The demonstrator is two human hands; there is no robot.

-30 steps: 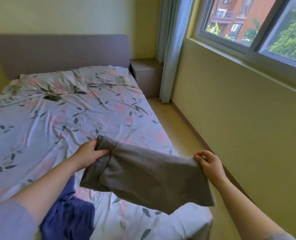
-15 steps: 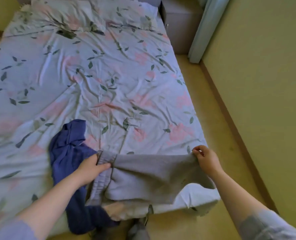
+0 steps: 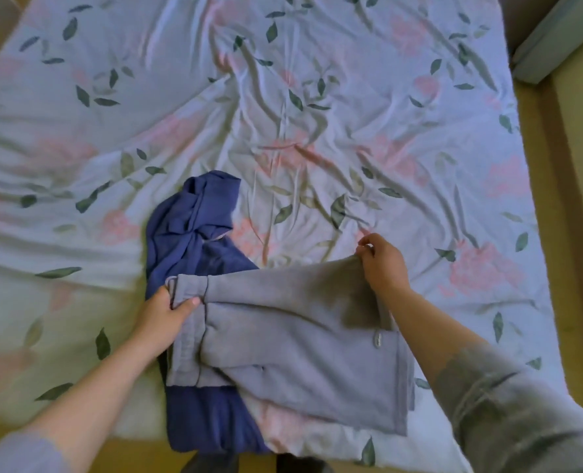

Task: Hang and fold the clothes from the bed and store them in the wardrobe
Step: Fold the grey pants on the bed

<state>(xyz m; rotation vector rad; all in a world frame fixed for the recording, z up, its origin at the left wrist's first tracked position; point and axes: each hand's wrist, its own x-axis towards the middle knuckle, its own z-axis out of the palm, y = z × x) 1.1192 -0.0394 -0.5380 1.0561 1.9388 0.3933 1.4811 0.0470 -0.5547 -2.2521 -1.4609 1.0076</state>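
Note:
A grey garment (image 3: 293,349) with a waistband hangs doubled over just above the near edge of the bed (image 3: 317,114). My left hand (image 3: 165,314) grips its waistband corner on the left. My right hand (image 3: 384,264) pinches the upper fold on the right, slightly higher. Under and left of the grey garment a dark blue garment (image 3: 194,230) lies crumpled on the floral sheet and drapes over the bed's near edge.
The floral sheet is wrinkled across the bed. Yellow-brown floor (image 3: 576,165) runs along the right side of the bed, with a pale curtain's lower end (image 3: 549,39) at the top right. Dark shapes show under the bed's near edge.
The view has tilted down from the window and headboard to the bed. Both hands have carried the grey garment lower and toward the bed, partly over the blue garment.

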